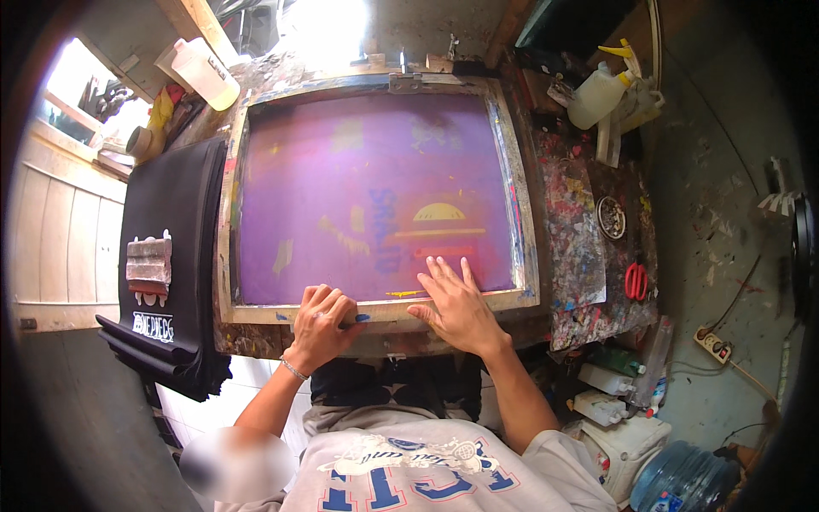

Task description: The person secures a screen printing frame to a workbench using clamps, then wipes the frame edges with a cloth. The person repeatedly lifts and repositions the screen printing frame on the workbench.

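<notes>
A screen-printing screen (pixel 375 145) in a worn wooden frame (pixel 527 205) lies on the paint-spattered bench. Its purple mesh bears yellow, red and darker patches, including a hat-like shape at the lower right. My left hand (pixel 321 317) has its fingers curled over the near edge of the frame, left of centre. Right of it, my right hand (pixel 455 307) rests with spread fingers on the lower mesh and near edge, just below the red patch. A metal clamp (pixel 405 84) sits at the frame's far edge.
Stacked black printed cloths (pixel 162 205) lie left. Plastic jugs (pixel 209 81) and a spray bottle (pixel 597 96) stand behind. Right are a stained sheet (pixel 572 222), a small round dish (pixel 611 218) and red scissors (pixel 635 281). Containers, a water jug (pixel 682 478) and a power strip (pixel 711 345) are lower right.
</notes>
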### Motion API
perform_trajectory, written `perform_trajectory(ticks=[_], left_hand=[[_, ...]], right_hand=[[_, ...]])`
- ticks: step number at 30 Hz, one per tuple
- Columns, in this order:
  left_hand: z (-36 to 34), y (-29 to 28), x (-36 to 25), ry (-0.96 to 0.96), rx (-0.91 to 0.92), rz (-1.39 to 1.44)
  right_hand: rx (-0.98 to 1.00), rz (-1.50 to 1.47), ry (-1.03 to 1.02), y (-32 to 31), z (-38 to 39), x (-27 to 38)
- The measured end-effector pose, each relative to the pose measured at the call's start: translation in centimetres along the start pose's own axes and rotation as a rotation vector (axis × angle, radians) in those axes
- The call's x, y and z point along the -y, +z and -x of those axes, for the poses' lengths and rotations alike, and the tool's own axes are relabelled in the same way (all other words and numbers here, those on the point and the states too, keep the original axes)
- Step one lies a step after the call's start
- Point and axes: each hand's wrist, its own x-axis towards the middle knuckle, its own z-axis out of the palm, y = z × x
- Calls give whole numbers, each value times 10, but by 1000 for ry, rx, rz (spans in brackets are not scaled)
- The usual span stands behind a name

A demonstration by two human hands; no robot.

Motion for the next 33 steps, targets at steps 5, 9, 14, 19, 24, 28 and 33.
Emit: perform_trajectory(ticks=[5, 9, 14, 19, 24, 28, 33], left_hand=[[2, 0, 0, 4, -2, -11], [4, 0, 1, 7, -7, -9], [3, -2, -1, 7, -4, -6], [3, -1, 0, 6, -11, 2], [4, 0, 1, 5, -9, 3], [4, -1, 0, 3, -8, 3], [4, -3, -1, -9, 5, -10]], right_hand=[[7, 21, 1, -1, 0, 2], [10, 54, -9, 2, 1, 0], [14, 20, -3, 2, 1, 0], [15, 40, 1, 1, 0, 1], [12, 39, -2, 2, 0, 1], [18, 36, -2, -1, 0, 1], [20, 33, -3, 0, 0, 0]])
